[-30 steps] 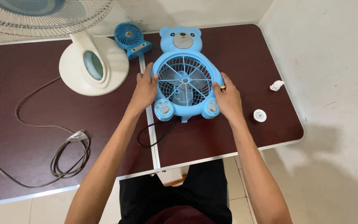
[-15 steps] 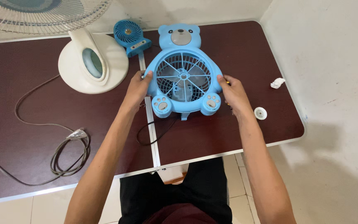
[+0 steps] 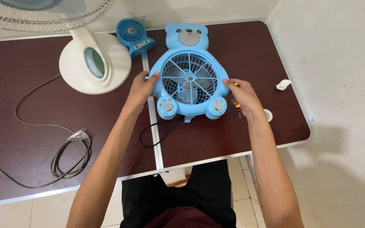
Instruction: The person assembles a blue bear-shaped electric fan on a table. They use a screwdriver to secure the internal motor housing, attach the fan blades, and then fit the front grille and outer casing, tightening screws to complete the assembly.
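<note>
A blue bear-shaped desk fan (image 3: 189,71) with a round front grille stands tilted on the dark brown table (image 3: 30,105). My left hand (image 3: 142,89) grips its left edge, thumb on the grille rim. On the opposite side, my right hand (image 3: 243,99) clasps the right edge. A small orange-handled screwdriver (image 3: 235,85) is tucked in that hand, with its dark tip poking out below the palm. A black cord (image 3: 157,137) runs from under the fan toward the table's front.
A white stand-fan base (image 3: 93,63) sits at the back left, with a small blue handheld fan (image 3: 132,36) beside it. A coiled grey cable (image 3: 70,156) lies front left. A white cap (image 3: 268,115) and crumpled tissue (image 3: 283,85) lie right. A white wall borders the right side.
The bear fan has been shifted and turned slightly between my hands. My right hand has slid lower along its right edge, and now partly covers the white cap.
</note>
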